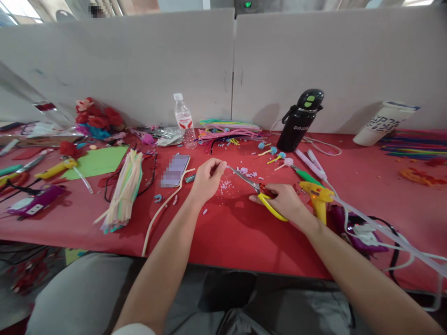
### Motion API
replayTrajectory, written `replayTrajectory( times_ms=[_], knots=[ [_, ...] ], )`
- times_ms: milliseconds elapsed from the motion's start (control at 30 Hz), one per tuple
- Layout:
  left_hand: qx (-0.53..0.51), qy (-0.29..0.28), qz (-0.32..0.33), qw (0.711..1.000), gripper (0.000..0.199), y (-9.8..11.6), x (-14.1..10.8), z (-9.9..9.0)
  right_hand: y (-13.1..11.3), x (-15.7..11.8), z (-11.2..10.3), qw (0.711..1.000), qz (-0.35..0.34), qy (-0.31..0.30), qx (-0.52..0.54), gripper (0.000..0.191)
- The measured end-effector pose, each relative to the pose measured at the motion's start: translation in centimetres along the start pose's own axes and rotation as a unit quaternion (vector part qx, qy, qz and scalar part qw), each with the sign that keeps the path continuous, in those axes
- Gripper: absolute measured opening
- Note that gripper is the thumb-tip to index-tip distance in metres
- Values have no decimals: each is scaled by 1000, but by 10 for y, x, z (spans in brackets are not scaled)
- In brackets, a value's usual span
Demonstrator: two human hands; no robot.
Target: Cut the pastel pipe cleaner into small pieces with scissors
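My left hand (209, 179) is closed in a pinch, with a tiny pale piece just showing at the fingertips; its exact kind is too small to tell. My right hand (289, 201) grips scissors (246, 179) with yellow and red handles, their blades pointing toward the left fingertips. Short lilac cut pieces (244, 172) lie behind the blades. Fine pale clippings (226, 187) are scattered on the red table (223, 237) below. A long cream pipe cleaner (155, 216) lies left of my left forearm.
Left are a pipe cleaner bundle (122, 197), a phone (176, 171) and green paper (99, 163). Behind stand a plastic bottle (184, 121), a black flask (296, 125) and a tilted paper cup (380, 124). A yellow glue gun (317, 195) with cords sits beside my right wrist.
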State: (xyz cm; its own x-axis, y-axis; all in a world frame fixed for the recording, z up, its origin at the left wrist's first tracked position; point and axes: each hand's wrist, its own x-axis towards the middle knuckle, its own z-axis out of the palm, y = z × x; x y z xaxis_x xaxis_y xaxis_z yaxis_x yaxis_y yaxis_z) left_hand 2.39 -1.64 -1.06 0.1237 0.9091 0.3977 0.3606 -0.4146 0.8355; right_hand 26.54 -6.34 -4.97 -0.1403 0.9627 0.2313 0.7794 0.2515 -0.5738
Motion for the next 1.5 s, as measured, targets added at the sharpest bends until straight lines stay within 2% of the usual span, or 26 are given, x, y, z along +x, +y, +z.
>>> replayTrajectory(
  times_ms=[300, 667, 1500],
  knots=[
    [-4, 4, 0, 1000, 31, 2, -1, -1, -9, -2, -3, 1000, 4, 10, 21, 55],
    [13, 4, 7, 1000, 31, 5, -2, 1, -6, -2, -1, 1000, 5, 14, 10, 56],
    [35, 6, 8, 999, 34, 3, -2, 4, -12, -2, -5, 999, 13, -17, 30, 54]
  ],
)
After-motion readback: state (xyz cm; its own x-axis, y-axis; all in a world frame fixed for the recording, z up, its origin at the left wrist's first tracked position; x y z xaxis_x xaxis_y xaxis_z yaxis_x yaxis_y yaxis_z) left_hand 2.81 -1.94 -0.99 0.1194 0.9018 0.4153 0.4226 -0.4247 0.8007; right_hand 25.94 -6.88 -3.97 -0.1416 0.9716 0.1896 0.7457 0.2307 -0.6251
